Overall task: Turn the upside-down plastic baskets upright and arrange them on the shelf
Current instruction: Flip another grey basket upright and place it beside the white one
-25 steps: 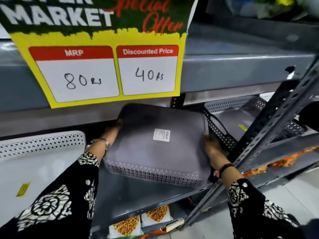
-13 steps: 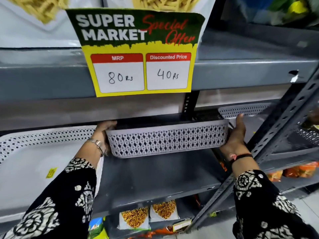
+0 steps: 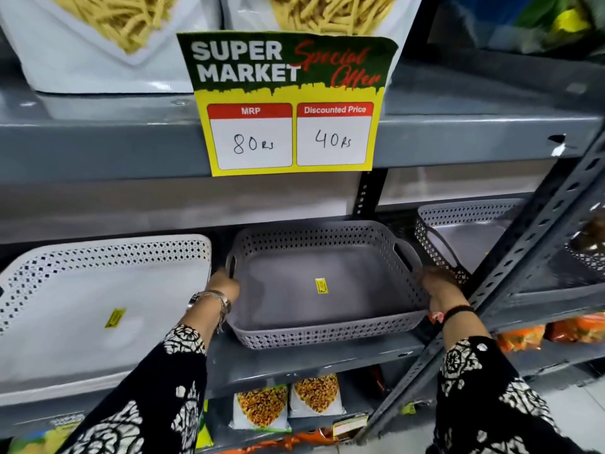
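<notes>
A grey perforated plastic basket (image 3: 281, 299) stands upright on the grey metal shelf (image 3: 294, 362), open side up, a small yellow sticker on its floor. My left hand (image 3: 224, 285) grips its left side near the handle slot. My right hand (image 3: 437, 285) holds its right side. To its left lies a white basket (image 3: 82, 309), upright, with a yellow sticker inside. To its right stands another grey basket (image 3: 465, 234), upright, partly hidden behind the slanted shelf post.
A slotted metal post (image 3: 523, 263) slants across the right side in front of the shelf. A yellow and green price sign (image 3: 288, 106) hangs from the shelf above. Snack packets (image 3: 284, 401) sit on the lower shelf; bags of pasta stand on the upper one.
The grey basket was bottom-up a second ago, then on edge; now it sits upright on the shelf. Both hands stayed on its sides throughout the turn.
</notes>
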`<state>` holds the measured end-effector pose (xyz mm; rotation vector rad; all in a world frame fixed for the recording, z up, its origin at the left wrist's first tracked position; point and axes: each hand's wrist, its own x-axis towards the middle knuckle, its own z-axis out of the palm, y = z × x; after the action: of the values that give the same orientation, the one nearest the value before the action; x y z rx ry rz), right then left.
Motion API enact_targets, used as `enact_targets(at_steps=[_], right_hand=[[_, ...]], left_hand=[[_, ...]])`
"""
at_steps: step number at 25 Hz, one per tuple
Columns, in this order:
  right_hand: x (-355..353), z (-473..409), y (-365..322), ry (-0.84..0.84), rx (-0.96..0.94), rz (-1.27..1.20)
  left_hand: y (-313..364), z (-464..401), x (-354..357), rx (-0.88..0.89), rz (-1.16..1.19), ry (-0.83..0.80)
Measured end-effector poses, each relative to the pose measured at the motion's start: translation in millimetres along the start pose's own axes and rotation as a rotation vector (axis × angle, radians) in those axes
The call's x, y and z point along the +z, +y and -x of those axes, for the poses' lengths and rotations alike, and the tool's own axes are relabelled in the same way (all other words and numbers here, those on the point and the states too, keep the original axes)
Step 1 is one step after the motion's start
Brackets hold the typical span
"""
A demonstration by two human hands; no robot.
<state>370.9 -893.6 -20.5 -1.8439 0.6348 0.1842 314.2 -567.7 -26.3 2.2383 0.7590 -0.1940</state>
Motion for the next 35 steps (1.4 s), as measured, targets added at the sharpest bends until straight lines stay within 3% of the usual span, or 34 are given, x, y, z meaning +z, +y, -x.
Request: enact_targets(at_steps=[4, 15, 20, 23, 27, 32, 35], right_hand=[[3, 1, 6, 0.066, -0.031, 0.007], [6, -4, 12, 0.118, -0.016, 0.164], [23, 38, -26, 0.233, -0.319, 0.288], [69, 71, -47, 0.123, -0.583, 0.283], [144, 111, -44, -0.150, -0.719, 0.350], [218, 150, -34, -0.362, -0.560, 0.329], [252, 165, -30, -0.385, -0.461, 0.338]], left_hand=[[-5, 4, 9, -0.020, 0.100, 0.027], [-8, 30, 13, -0.008, 0.110, 0.058], [8, 47, 5, 0.170, 0.011, 0.179], [5, 54, -19, 0.341, 0.000, 0.294], [-53, 38, -78, 0.416, -0.183, 0.504], [-156, 13, -176, 0.202, -0.389, 0.576], [-214, -6, -230, 0.105, -0.416, 0.600]])
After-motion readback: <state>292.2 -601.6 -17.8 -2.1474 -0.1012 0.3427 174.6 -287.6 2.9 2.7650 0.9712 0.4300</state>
